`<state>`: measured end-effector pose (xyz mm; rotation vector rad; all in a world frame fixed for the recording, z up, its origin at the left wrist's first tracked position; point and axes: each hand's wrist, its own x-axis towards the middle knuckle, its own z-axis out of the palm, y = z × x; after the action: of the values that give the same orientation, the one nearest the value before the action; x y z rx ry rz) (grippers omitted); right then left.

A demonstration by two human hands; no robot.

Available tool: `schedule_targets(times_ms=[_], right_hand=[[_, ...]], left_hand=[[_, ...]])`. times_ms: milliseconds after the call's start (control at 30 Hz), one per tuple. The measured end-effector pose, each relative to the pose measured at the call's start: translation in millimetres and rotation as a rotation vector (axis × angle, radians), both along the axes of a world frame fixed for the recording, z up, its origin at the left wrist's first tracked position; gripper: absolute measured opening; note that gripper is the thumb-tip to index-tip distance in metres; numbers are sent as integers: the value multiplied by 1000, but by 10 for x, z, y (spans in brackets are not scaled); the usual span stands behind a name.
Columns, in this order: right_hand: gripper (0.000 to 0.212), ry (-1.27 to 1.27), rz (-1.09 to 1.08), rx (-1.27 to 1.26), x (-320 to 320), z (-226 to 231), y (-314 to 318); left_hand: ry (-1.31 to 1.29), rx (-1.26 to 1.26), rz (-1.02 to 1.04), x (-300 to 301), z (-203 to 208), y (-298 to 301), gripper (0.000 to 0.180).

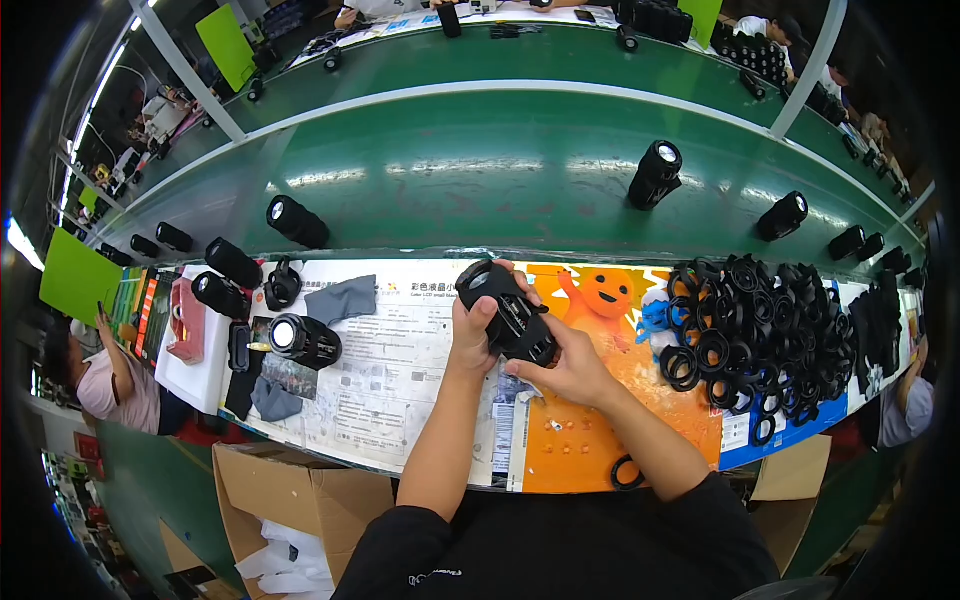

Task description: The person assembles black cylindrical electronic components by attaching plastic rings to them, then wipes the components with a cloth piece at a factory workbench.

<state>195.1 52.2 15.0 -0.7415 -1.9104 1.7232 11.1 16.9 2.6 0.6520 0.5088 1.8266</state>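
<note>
I hold a black cylindrical portable speaker (517,318) tilted above the middle of the bench. My left hand (474,337) is closed around its upper left end, the thumb near the round rim. On the lower right end, my right hand (577,366) grips with thumb and fingers. Part of the speaker's casing is hidden by the fingers. To the left of my hands another black speaker (305,341) with a pale round end lies on the bench. A large heap of black rings (742,340) sits to the right, and one loose ring (627,473) lies by the front edge.
Several black speakers stand on the green surface (460,170) beyond the bench, one at the right (655,178). Grey cloth (343,300) and a white foam tray (190,385) are at left. Cardboard boxes (300,490) sit below. Other people work around.
</note>
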Motion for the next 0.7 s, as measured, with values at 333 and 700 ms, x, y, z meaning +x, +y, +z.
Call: schedule_targets(times_ms=[333, 700], right_hand=[[67, -66, -48, 193, -43, 86, -21], [84, -195, 58, 257, -38, 97, 268]], left_hand=[[-19, -1, 12, -19, -24, -9, 66], [6, -76, 106, -72, -188, 131, 63]])
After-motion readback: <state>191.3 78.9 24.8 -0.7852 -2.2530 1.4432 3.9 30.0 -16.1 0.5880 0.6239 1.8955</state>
